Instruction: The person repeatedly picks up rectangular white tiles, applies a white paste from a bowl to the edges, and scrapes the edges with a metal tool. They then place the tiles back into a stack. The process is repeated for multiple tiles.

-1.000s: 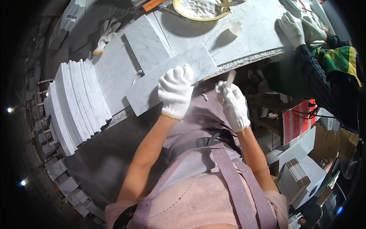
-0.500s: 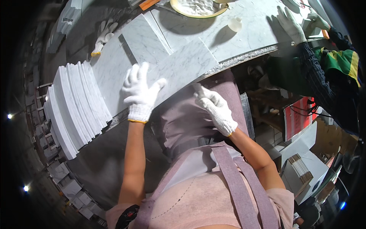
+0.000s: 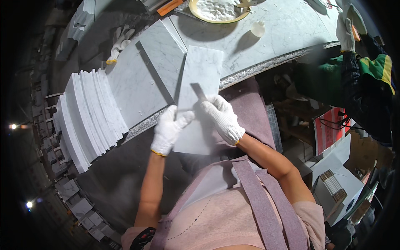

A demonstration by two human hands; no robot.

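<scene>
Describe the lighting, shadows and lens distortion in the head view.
Head view: strong fisheye, so the table edge bows and the corners go black; bright overhead light on the marble tile held by the left hand and right hand; small bottle casts a hard shadow; floor left dim, with small lamp flares.

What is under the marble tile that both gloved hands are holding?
The far end of the marble tile rests on the marble worktop. Its near end overhangs the edge, over the purple apron. The left hand and right hand grip it; whatever lies directly beneath is hidden.
</scene>
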